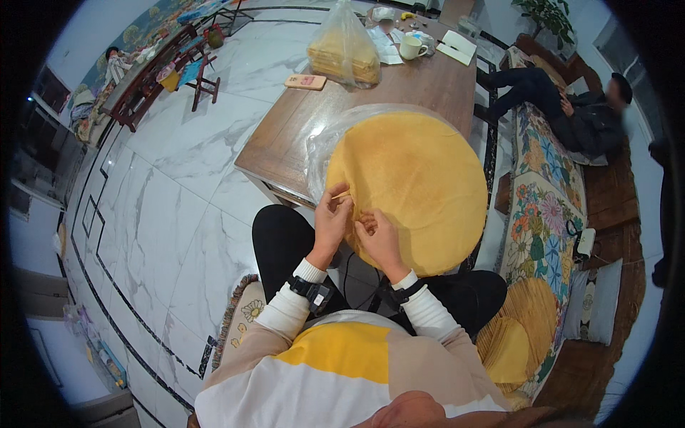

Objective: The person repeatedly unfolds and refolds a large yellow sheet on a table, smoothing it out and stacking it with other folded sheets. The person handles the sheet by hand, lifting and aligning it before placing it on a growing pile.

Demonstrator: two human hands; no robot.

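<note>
A large, thin, round yellow pancake [423,176] lies before me at the table's near end, its near part reaching past the edge over my lap. It seems to be the top of a stack, but the layers are hard to tell. My left hand [333,219] pinches its left rim between thumb and fingers, where a fold rises. Just to the right and lower, my right hand [381,235] has its fingers curled together at the same rim. Clear plastic sheeting [317,155] shows under the pancake's left and far sides.
On the wooden table [278,134] stand a plastic bag of folded yellow sheets [345,59], a phone [305,81], a mug [412,48] and an open notebook [457,47]. Round straw-like mats [535,305] lie at my right. A person [578,117] sits on the flowered sofa [546,214].
</note>
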